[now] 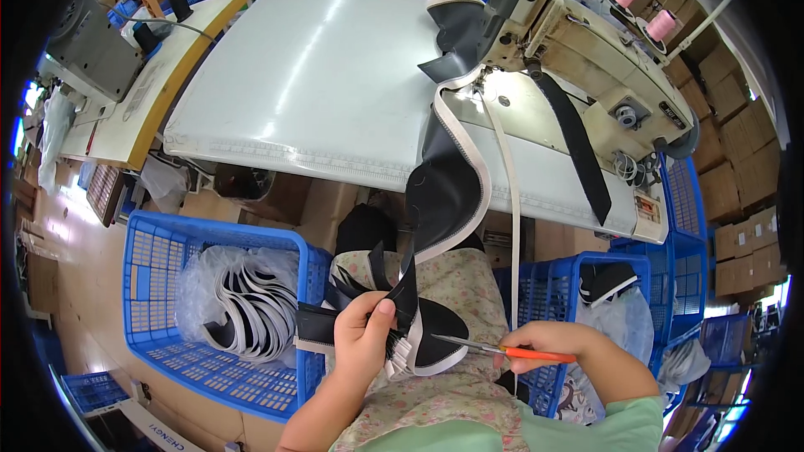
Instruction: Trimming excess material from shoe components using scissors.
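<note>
My left hand (366, 331) is closed on a bunch of black fabric pieces (437, 318) with white edging, held above my lap. From this bunch a joined chain of black pieces (444, 172), trimmed along one side with white binding, runs up over the table edge to the sewing machine (578, 59). My right hand (548, 341) grips orange-handled scissors (536, 354). Their blades point left and lie over the black pieces beside my left hand; whether they touch the fabric I cannot tell. A narrow white tape (508, 176) hangs from the machine towards my right side.
A blue basket (226, 222) at left holds a plastic bag of black-and-white pieces (255, 305). Another blue basket (544, 285) stands at right. The white table (293, 75) spans the front, with a black strap (574, 142) over its edge. Pink thread cones (661, 25) stand behind the machine.
</note>
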Motion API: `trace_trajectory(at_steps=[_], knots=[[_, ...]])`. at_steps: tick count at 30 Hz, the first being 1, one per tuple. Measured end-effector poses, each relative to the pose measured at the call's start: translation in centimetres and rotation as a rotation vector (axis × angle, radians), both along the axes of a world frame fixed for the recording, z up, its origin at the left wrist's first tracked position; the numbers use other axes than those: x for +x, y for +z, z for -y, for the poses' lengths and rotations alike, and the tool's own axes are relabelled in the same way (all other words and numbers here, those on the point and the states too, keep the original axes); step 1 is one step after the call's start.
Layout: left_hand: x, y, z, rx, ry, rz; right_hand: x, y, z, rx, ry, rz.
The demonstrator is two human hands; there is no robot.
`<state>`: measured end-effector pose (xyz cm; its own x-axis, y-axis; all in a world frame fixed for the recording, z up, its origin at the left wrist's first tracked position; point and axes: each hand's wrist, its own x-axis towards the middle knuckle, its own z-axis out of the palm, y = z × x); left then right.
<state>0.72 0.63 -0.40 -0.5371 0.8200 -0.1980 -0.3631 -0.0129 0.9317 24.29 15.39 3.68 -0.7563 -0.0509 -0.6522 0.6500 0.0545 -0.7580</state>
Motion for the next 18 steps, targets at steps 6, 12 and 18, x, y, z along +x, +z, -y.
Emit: trace_trajectory(at_steps=[6,12,18], knots=[[0.1,-0.3,0.2,-0.001,-0.007,-0.004,-1.8,-1.5,-0.2,-0.102,0.096,0.042],[0.2,-0.7,0.3,-0.036,-0.025,-0.103,-2.8,-1.1,-0.3,-0.006,0.069,-0.08],[0.2,-0.7,0.1,-0.058,-0.015,-0.172,-2.9,-0.5,-0.1,0.104,0.075,-0.055]])
